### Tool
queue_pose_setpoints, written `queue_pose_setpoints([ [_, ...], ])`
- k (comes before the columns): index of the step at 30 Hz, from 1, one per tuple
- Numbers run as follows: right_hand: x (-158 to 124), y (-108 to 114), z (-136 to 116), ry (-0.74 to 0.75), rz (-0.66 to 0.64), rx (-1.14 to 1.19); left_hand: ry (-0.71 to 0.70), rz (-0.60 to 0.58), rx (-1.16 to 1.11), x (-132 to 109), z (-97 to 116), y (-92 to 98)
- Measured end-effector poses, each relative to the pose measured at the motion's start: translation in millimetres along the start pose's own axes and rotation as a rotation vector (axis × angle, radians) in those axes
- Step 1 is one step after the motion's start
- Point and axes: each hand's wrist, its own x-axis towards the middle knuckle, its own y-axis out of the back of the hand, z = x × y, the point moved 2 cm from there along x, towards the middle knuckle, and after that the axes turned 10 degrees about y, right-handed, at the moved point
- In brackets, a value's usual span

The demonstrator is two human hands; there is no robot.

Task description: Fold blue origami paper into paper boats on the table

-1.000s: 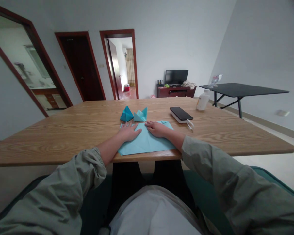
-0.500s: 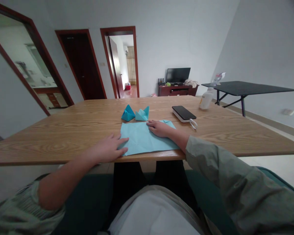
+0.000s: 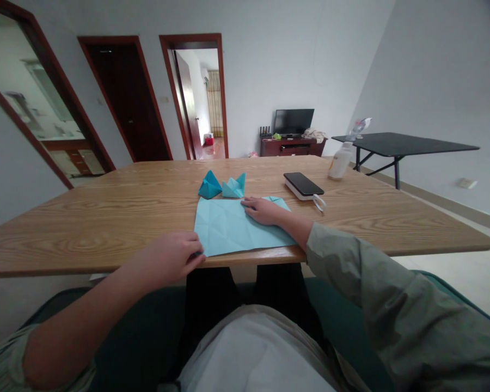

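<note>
A light blue creased paper sheet (image 3: 228,228) lies flat near the front edge of the wooden table (image 3: 106,218). My left hand (image 3: 169,258) rests at the table's front edge, its fingers curled and pinching the sheet's near left corner. My right hand (image 3: 263,209) lies flat with fingers stretched out on the sheet's far right part. Just behind the sheet stand a darker blue folded paper shape (image 3: 209,185) and a lighter blue folded paper shape (image 3: 234,187). Another folded blue piece (image 3: 278,201) peeks out beyond my right hand.
A black phone on a white box (image 3: 302,186) lies to the right, with a white bottle (image 3: 340,160) further back. A black side table (image 3: 404,144) stands at the right wall. Doorways and a TV cabinet (image 3: 292,146) are behind.
My left hand slid off the middle of the sheet back to its near left corner at the table edge, and its sleeve has ridden up. My right hand stayed on the sheet.
</note>
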Motion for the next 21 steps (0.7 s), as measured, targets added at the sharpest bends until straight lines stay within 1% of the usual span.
queue_pose_setpoints([
  [5,-0.5,2.5,-2.4,-0.018,0.003,0.013,0.006,0.044,-0.008,-3.2,0.5,0.8],
  [10,-0.9,4.1,-3.8,-0.012,-0.004,0.010,-0.027,0.027,-0.038,-1.7,-0.9,1.8],
  [12,-0.9,4.2,-4.0,-0.006,-0.004,0.011,-0.012,0.013,-0.034,-6.6,-3.6,-1.6],
  [15,-0.8,4.1,-4.5,-0.012,-0.007,0.005,0.028,0.036,-0.033,-16.0,-5.7,-4.9],
  [18,-0.9,5.0,-6.0,-0.027,-0.004,0.006,0.072,0.057,-0.033,-21.6,-1.8,0.6],
  [21,-1.6,7.0,-8.1,-0.039,0.001,0.014,0.042,0.010,-0.096,-34.0,3.1,6.0],
])
